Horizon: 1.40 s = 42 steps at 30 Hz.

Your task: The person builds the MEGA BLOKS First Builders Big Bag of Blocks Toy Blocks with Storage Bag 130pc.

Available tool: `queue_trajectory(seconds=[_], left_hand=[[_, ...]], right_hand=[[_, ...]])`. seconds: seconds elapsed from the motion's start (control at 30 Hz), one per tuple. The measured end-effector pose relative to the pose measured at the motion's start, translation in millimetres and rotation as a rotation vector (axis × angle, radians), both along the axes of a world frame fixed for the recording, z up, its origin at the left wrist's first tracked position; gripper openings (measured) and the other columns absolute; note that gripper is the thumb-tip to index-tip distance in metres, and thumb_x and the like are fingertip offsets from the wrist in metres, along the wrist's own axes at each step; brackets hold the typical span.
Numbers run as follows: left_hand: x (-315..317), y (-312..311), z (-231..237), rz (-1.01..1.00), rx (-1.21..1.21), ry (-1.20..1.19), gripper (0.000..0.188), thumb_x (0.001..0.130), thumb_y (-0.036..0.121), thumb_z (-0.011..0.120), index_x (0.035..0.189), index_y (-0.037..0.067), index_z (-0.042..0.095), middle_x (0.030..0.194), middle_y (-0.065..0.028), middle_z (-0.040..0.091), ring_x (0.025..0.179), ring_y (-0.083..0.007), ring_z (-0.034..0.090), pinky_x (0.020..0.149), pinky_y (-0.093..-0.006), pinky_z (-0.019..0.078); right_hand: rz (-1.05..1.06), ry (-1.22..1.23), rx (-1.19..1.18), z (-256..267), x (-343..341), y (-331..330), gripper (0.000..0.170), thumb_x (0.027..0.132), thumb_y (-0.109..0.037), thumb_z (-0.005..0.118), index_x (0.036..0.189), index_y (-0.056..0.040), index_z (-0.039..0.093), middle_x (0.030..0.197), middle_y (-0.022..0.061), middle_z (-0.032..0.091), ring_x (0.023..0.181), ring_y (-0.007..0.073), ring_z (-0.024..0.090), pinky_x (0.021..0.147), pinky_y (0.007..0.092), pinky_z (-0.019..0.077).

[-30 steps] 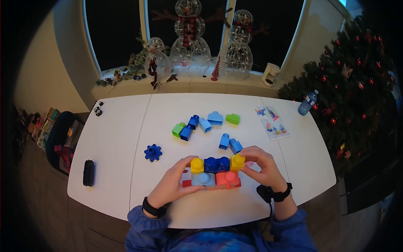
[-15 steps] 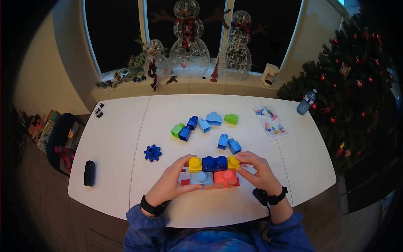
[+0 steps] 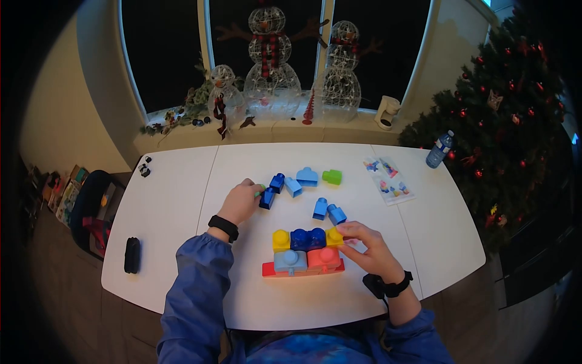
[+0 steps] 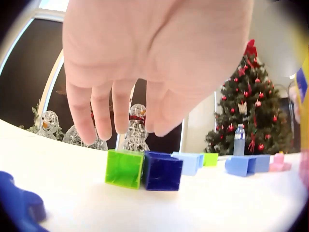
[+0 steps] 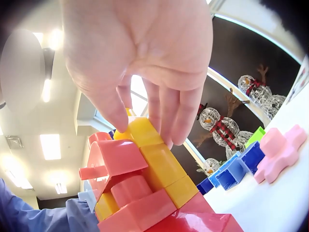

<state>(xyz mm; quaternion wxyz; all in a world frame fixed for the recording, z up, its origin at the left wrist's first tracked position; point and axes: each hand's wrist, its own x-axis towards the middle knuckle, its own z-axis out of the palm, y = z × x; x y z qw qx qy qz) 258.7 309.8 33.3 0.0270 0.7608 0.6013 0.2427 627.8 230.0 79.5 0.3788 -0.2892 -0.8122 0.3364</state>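
Observation:
My left hand (image 3: 239, 203) reaches over a lime green block (image 4: 124, 169) lying on its side beside a dark blue block (image 4: 163, 172). In the left wrist view its fingers hang extended just above the green block, with nothing held. My right hand (image 3: 371, 252) pinches the yellow block (image 3: 334, 237) at the top right end of a built block structure, thumb on one side and fingers on the other. That structure has a red base (image 3: 268, 269), a light blue piece (image 3: 290, 261), a coral piece (image 3: 323, 259), dark blue round-topped pieces (image 3: 308, 239) and another yellow block (image 3: 280, 240).
Light blue blocks (image 3: 307, 177) and a second green block (image 3: 332, 176) lie farther back. A blue gear-shaped piece (image 4: 21, 205) and a pink one (image 5: 280, 153) are nearby. A picture sheet (image 3: 389, 180), water bottle (image 3: 440, 149) and black case (image 3: 132, 255) sit farther out.
My left hand has let go of the structure's left side and moved forward to the green block. My right hand has stayed at the yellow block.

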Motion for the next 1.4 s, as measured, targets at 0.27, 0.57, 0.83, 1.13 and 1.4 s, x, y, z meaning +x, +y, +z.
queue_trajectory(seconds=[0.27, 0.57, 0.83, 1.13, 1.4], left_hand=[[-6, -9, 10, 0.083, -0.134, 0.075, 0.02, 0.086, 0.007, 0.072, 0.106, 0.004, 0.066, 0.104, -0.0189, 0.071, 0.097, -0.038, 0.069, 0.084, -0.0445, 0.057], [37, -111, 68, -0.281, 0.139, -0.926, 0.043, 0.097, -0.011, 0.06, 0.136, 0.004, 0.048, 0.139, -0.0129, 0.054, 0.134, -0.0266, 0.057, 0.111, -0.0409, 0.0521], [62, -142, 42, -0.472, 0.116, -0.94, 0.048, 0.094, -0.012, 0.065, 0.136, 0.005, 0.047, 0.14, -0.0166, 0.049, 0.132, -0.0276, 0.056, 0.111, -0.0416, 0.049], [61, -143, 38, -0.415, 0.129, -0.825, 0.047, 0.095, -0.009, 0.068, 0.135, 0.004, 0.049, 0.138, -0.0161, 0.051, 0.128, -0.0262, 0.058, 0.112, -0.0407, 0.0463], [55, -141, 46, -0.357, -0.068, -0.781, 0.055, 0.093, 0.0, 0.075, 0.141, 0.003, 0.048, 0.132, -0.0146, 0.061, 0.122, -0.0231, 0.064, 0.109, -0.0375, 0.0488]], right_hand=[[-0.01, 0.018, -0.013, -3, -1, 1, 0.042, 0.092, -0.005, 0.076, 0.132, -0.0118, 0.067, 0.126, 0.0063, 0.07, 0.109, 0.0201, 0.069, 0.084, 0.0299, 0.0543], [-0.024, 0.008, 0.006, -6, 0, 0, 0.043, 0.091, -0.004, 0.076, 0.133, -0.0112, 0.066, 0.129, 0.0073, 0.07, 0.107, 0.0209, 0.069, 0.085, 0.0307, 0.0543], [-0.025, 0.017, 0.036, -7, -1, 0, 0.044, 0.091, -0.004, 0.076, 0.133, -0.0106, 0.066, 0.129, 0.0083, 0.07, 0.104, 0.0207, 0.068, 0.084, 0.031, 0.0541], [-0.027, 0.022, 0.03, -9, -1, 1, 0.044, 0.091, -0.004, 0.076, 0.134, -0.0111, 0.066, 0.128, 0.0078, 0.07, 0.103, 0.02, 0.067, 0.084, 0.0308, 0.0539], [-0.023, 0.027, 0.019, -10, -1, 1, 0.044, 0.092, -0.004, 0.076, 0.134, -0.0116, 0.065, 0.128, 0.0071, 0.07, 0.103, 0.0197, 0.068, 0.084, 0.0306, 0.054]])
